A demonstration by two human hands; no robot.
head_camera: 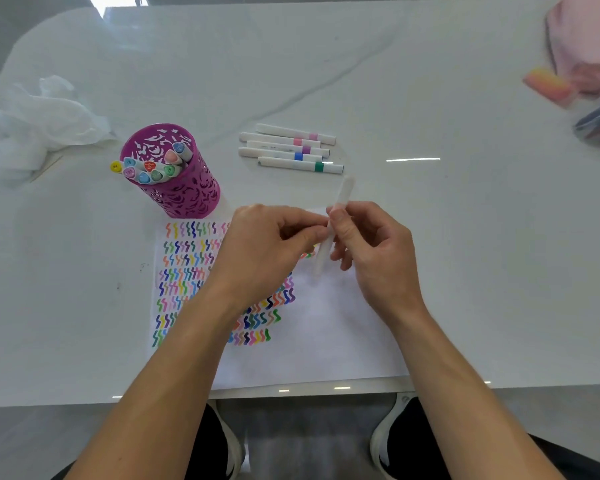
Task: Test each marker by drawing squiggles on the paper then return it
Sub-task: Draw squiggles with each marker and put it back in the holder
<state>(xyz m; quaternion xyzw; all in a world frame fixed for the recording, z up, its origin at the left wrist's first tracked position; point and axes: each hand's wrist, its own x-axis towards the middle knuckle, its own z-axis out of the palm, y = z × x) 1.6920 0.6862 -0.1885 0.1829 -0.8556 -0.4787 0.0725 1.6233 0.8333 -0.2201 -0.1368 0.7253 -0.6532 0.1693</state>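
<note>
Grips a white marker (343,195) in the right hand (378,251), tilted above the paper (326,341) beside the squiggles (184,251). Pinches its barrel with the left hand (271,247), likely uncapping or recapping. Sets five markers (288,148) aside on the tabletop (430,220), apart from the purple cup (184,199), probably for sorting.

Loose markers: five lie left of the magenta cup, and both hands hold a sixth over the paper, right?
No. The head view shows the five loose markers right of the magenta cup, not left. The left hand and right hand do hold a sixth marker over the paper.
</note>
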